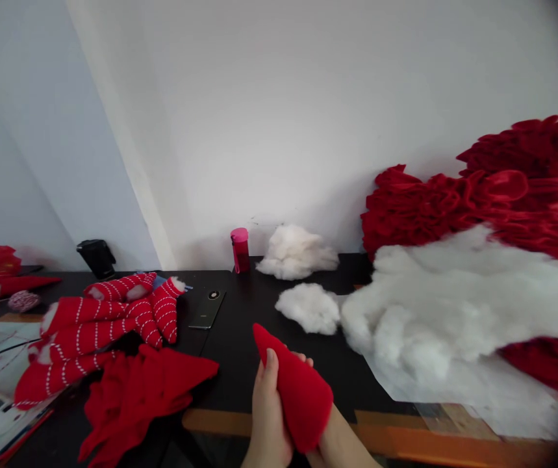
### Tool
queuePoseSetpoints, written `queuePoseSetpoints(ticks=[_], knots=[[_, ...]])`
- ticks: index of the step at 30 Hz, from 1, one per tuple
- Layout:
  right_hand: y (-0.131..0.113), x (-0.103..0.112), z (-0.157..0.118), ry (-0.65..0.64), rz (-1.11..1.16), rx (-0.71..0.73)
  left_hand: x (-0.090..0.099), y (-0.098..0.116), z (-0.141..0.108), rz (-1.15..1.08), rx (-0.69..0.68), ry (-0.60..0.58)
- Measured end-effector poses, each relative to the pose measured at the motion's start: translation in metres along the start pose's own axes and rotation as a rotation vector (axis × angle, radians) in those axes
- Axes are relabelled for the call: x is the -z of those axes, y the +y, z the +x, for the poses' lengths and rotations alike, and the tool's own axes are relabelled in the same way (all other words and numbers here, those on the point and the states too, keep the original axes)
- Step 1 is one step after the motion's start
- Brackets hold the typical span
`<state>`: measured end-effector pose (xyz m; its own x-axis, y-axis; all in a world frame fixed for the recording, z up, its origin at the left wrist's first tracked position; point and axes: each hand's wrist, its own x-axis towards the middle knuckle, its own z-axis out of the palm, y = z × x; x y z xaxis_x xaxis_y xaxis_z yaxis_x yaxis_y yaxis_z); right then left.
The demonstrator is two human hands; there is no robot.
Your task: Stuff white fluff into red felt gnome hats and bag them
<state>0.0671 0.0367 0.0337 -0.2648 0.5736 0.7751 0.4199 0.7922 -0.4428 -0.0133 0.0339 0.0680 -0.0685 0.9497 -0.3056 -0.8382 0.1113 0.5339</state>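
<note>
A plump red felt cone (295, 390) is held over the table's front edge, its tip pointing up and left. My left hand (269, 403) wraps its left side, thumb lying along the cloth. My right hand (330, 429) is closed round the right and far side, mostly hidden behind the cone, with fingertips showing above it. Left of my hands lies a pile of flat red felt pieces (147, 396). To the right, a big heap of white stuffing (434, 312) rests on a plastic sheet, and a small tuft (309, 308) lies just beyond the cone.
Striped red stuffed pieces (88, 322) and a dark phone (207, 309) are on the left of the black table (237, 338). A pink-capped bottle (240, 249) and another stuffing clump (298, 252) stand by the wall. Red ruffled fabric (434, 208) is piled at the right.
</note>
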Motion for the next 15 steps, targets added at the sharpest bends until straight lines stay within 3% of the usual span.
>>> queuePoseSetpoints(ticks=[3,7,11,15], knots=[[0.003,0.015,-0.022,-0.007,-0.068,0.044,0.001,0.009,0.005,-0.027,0.054,0.062],[0.005,0.011,-0.04,0.001,-0.126,-0.022,0.004,0.012,0.006,-0.067,0.029,0.035],[0.003,0.009,-0.028,0.019,-0.106,0.016,0.002,0.012,0.003,-0.041,0.022,-0.006],[0.004,-0.006,-0.013,0.088,-0.06,-0.053,-0.002,0.007,-0.005,0.01,-0.066,-0.061]])
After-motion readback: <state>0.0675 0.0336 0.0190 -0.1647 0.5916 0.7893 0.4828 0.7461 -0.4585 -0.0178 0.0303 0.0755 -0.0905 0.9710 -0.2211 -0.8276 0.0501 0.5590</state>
